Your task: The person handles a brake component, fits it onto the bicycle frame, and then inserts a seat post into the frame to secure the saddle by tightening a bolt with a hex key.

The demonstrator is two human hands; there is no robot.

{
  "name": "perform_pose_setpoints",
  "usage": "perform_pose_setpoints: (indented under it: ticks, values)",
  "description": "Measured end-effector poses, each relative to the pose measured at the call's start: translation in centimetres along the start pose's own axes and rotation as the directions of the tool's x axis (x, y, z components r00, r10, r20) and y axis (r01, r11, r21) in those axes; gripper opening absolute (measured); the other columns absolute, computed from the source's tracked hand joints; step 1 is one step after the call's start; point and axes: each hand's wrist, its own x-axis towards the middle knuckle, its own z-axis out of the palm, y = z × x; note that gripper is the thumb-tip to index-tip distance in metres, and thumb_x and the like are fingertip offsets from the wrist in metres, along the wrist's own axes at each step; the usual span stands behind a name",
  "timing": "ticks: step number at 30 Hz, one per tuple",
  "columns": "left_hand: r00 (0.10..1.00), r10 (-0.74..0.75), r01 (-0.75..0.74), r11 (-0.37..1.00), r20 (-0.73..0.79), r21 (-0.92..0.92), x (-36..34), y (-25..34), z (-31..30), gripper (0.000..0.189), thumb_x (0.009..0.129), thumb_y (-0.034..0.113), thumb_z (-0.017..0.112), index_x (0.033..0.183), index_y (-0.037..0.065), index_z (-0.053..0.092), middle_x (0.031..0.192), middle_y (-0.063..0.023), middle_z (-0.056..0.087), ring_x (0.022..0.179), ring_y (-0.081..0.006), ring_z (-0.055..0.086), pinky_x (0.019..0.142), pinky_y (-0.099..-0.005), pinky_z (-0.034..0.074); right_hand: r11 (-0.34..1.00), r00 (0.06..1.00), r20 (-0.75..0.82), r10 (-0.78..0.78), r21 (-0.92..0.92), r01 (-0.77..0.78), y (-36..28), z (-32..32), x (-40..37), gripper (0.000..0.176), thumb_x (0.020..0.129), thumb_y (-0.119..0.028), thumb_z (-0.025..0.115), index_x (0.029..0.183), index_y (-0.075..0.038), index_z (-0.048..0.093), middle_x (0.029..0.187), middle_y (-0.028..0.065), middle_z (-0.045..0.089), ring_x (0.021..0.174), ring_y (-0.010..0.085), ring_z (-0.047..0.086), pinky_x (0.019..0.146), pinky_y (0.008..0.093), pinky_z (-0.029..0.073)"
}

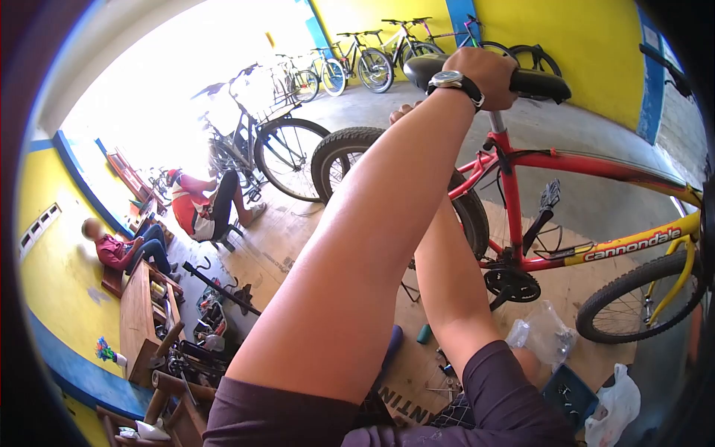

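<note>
My left hand (485,73), wearing a wristwatch (447,77), is closed over the black saddle (542,83) of a red and yellow bicycle (511,200). My right arm crosses beneath the left one. Only the curled fingers of my right hand (406,113) show, above the knobbly rear tyre (344,137); what they hold is hidden behind my left forearm. The bicycle stands side-on, its crankset (512,284) low in the middle and its front wheel (633,298) at the right.
Plastic bags (617,406) and a dark blue tray (570,398) lie near my right side. Tools (212,313) cover the floor at left, by a wooden bench (138,309). Two people (197,205) sit beyond. Another bicycle (290,153) stands behind; several line the yellow wall.
</note>
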Motion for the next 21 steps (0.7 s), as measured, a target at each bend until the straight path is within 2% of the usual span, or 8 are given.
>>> perform_pose_setpoints:
  ticks: [3,8,13,17,21]
  values:
    - [1.0,0.006,-0.006,1.0,-0.023,0.03,0.0,0.0,0.4,0.036,0.082,0.038,0.065,0.11,0.018,0.071,0.096,-0.0077,0.073,0.09,-0.0288,0.072,0.083,-0.0415,0.058,0.998,1.0,0.021,0.007,0.063,-0.008,0.2,-0.5,0.3,0.079,0.095,-0.073,0.032,0.139,-0.01,0.049,0.134,0.01,0.056,0.125,0.0248,0.051,0.104,0.0429,0.042]
    - [0.999,-0.01,0.015,0.994,-0.048,0.111,0.2,0.3,1.0,0.033,0.083,0.039,0.064,0.108,0.019,0.071,0.093,-0.0083,0.074,0.09,-0.0289,0.072,0.083,-0.0417,0.058,0.984,0.998,0.053,0.022,0.176,-0.031,0.5,-0.8,0.5,0.078,0.096,-0.072,0.033,0.139,-0.01,0.049,0.134,0.0098,0.056,0.125,0.0242,0.051,0.104,0.0425,0.042]
    - [0.996,0.04,-0.031,0.994,-0.085,0.104,-0.1,-0.1,1.3,0.031,0.083,0.039,0.064,0.105,0.018,0.07,0.092,-0.0092,0.074,0.089,-0.0305,0.071,0.083,-0.0432,0.057,0.954,0.996,0.09,0.025,0.295,-0.051,0.1,-0.6,0.6,0.076,0.096,-0.071,0.035,0.138,-0.011,0.05,0.134,0.0095,0.055,0.125,0.0235,0.051,0.104,0.0421,0.042]
    - [0.992,0.036,-0.021,0.992,-0.118,0.125,0.5,-0.1,1.9,0.03,0.084,0.04,0.063,0.103,0.018,0.069,0.09,-0.0093,0.073,0.088,-0.0311,0.071,0.082,-0.0436,0.057,0.91,0.99,0.135,0.048,0.402,-0.099,-0.5,-0.5,0.9,0.074,0.096,-0.071,0.035,0.138,-0.011,0.05,0.134,0.0094,0.055,0.125,0.023,0.051,0.104,0.0418,0.042]
    - [0.988,0.042,-0.025,0.993,-0.15,0.116,0.6,-0.1,2.3,0.029,0.083,0.04,0.062,0.101,0.018,0.07,0.088,-0.0084,0.073,0.086,-0.0307,0.071,0.079,-0.0441,0.057,0.809,0.969,0.235,0.079,0.553,-0.2,-1.2,-0.9,1.9,0.073,0.096,-0.07,0.036,0.138,-0.012,0.05,0.134,0.0092,0.055,0.126,0.0224,0.051,0.104,0.0415,0.042]
